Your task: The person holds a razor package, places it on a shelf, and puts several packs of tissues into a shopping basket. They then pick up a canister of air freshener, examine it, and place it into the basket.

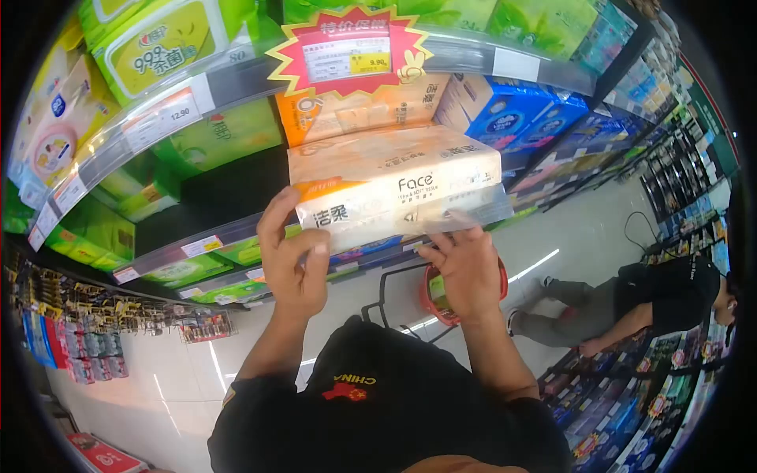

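A cream and orange pack of face tissues [394, 169] juts out from the shelf in front of me, its printed side toward me. My left hand [290, 256] grips the pack's left end, fingers along the end and thumb near the lower corner. Under the lower right edge, my right hand [471, 276] has its fingertips against the clear wrapping, supporting it. Part of the right fingers is hidden by the pack. Behind it stands another orange tissue pack [371, 106].
A red starburst price sign [348, 51] hangs above the pack. Blue tissue packs [509, 114] sit to the right, green packs [221, 138] to the left. A red basket [441, 296] is below my right hand. A person in dark clothes [670, 296] is at the right.
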The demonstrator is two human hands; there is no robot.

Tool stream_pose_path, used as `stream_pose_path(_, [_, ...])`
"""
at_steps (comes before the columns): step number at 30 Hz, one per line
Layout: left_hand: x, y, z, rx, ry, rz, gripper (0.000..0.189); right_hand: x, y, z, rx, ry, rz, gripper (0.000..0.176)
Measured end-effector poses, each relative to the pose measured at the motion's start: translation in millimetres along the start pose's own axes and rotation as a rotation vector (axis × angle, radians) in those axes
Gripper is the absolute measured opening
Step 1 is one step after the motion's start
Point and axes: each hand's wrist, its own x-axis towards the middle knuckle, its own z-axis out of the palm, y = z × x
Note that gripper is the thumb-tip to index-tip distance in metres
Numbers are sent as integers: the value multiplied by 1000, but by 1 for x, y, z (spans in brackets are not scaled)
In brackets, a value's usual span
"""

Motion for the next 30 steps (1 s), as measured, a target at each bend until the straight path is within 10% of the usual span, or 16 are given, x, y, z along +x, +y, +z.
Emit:
stream_pose_path(22, [-60, 17, -11, 161, -290, 158, 13, -13, 16, -14, 245, 202, 201, 19])
stream_pose_path(30, [-35, -5, -10, -49, 101, -16, 48, -28, 22, -26, 302, 229, 220, 43])
